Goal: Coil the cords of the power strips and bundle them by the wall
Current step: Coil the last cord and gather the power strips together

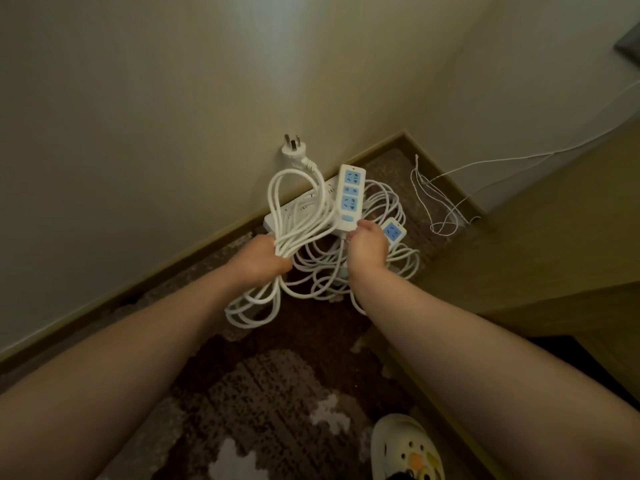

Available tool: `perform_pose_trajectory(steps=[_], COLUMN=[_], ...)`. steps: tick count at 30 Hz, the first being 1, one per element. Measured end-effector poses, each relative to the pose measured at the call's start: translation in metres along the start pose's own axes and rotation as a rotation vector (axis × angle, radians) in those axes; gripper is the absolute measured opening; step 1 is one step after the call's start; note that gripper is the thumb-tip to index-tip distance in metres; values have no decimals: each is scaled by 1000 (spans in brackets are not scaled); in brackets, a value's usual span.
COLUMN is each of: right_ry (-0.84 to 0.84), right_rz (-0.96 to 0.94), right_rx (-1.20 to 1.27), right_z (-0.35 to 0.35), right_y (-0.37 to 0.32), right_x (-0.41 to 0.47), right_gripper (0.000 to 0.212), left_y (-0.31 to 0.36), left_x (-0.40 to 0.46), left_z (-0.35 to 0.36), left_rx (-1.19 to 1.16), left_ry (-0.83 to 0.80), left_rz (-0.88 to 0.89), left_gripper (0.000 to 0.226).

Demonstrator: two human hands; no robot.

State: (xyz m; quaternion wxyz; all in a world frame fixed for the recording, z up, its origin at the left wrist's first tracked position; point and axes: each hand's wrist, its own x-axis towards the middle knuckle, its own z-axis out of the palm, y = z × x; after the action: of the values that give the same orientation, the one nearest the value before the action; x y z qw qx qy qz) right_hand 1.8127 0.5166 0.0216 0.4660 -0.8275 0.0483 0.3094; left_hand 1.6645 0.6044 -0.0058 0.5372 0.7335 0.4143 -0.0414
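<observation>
My left hand [265,257] grips a coil of thick white cord [294,216] at its middle, loops sticking up and hanging below. The cord's three-pin plug [292,148] points up against the wall. My right hand [369,247] holds the lower end of a white power strip with blue sockets [349,197], raised upright. Under both hands more white cord [325,271] lies tangled on the floor. A second blue-socket strip [394,232] peeks out right of my right hand, and a long white strip [294,211] lies along the baseboard.
A beige wall with a brown baseboard [166,268] runs diagonally on the left and meets a corner at the back. A thin white wire [440,202] trails at the corner. Wooden furniture [554,237] stands on the right. Brown patterned carpet and a white clog [407,448] lie below.
</observation>
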Motion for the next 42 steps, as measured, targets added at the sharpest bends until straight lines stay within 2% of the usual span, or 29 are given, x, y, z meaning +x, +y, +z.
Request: perform_pose_trajectory(steps=[5,7,9,15,20,25,30,36,38,42], right_ry=[-55,-6,22,-45,105,183,223,200,167,130], right_rz=[-296,-344,-334,-346,-289,-182,-152,-192,-216,-210], right_rx=[-542,-744,-826,-781,-518,-429,-447,-603,-679,-745], right_z=[25,30,32,36,19,0,2,4,6,10], right_y=[-6,-7,-6,9,26,41,43,51,50,48], right_x=[26,44,60,69,49,42,47,59,61,61], right_gripper=[54,65,75,87,78,74,74,69,68,73], left_y=[-17,-21,-24,-23,-10,38,78,76,64,49], left_x=[0,1,2,4,4,21,71,121,131,130], left_z=[-11,-15,-17,-13,-19,-19,-11,16,23,28], left_rx=[56,125,207,452,581,747,836,966,997,991], left_ry=[100,111,139,145,125,209,163,126,164,268], left_rz=[-106,-94,-80,-13,7,183,97,46,27,149], left_gripper=[8,9,8,9,9,12,5,26,33,72])
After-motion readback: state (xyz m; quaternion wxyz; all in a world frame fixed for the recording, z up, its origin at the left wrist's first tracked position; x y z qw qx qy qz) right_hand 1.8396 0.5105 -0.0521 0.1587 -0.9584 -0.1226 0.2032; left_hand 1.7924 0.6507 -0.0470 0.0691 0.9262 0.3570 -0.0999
